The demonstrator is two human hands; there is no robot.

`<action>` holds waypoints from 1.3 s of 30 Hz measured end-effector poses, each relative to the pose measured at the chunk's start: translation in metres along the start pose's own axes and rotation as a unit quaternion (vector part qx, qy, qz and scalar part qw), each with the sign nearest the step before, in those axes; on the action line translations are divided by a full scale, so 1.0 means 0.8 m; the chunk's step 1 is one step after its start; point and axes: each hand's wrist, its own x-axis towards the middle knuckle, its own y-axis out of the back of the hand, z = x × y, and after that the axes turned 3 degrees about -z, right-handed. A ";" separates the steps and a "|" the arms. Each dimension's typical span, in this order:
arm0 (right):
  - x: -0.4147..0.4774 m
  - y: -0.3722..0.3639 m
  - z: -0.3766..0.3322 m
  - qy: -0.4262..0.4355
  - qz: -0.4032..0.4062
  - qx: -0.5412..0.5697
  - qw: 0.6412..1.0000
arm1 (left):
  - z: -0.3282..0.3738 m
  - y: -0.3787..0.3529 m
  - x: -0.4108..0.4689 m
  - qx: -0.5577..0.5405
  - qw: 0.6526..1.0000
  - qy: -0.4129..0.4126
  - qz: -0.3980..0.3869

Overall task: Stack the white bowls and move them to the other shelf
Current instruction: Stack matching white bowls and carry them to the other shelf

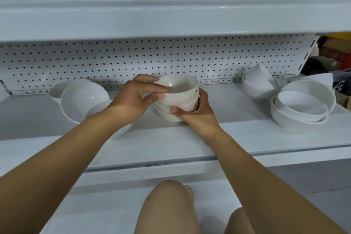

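White metal shelf [237, 119], pegboard behind. Left hand [131, 97] pinches the top rim of the stack of white bowls [177, 99], right hand [199, 116] curls round its base. The bowls are small, glossy and unevenly nested, mid-shelf.

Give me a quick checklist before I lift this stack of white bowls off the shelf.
1. Left hand grips the top bowl by its rim: ok.
2. Right hand holds the stack low on its side: ok.
3. Bowls nested evenly: not ok, rims look skewed.
4. Space on the upper shelf: cannot tell, its top is hidden.
5. Every bowl gathered: not ok, the left bowls lie loose.
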 end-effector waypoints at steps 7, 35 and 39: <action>-0.001 0.000 0.001 -0.014 0.000 -0.005 1.000 | 0.007 -0.003 -0.004 0.040 0.998 -0.051 0.021; -0.030 0.009 -0.020 -0.024 -0.013 -0.014 1.000 | 0.021 0.001 -0.013 -0.267 0.948 0.157 -0.076; -0.059 0.012 -0.037 -0.022 0.006 -0.022 1.000 | 0.038 0.000 -0.029 -0.289 0.941 0.159 -0.070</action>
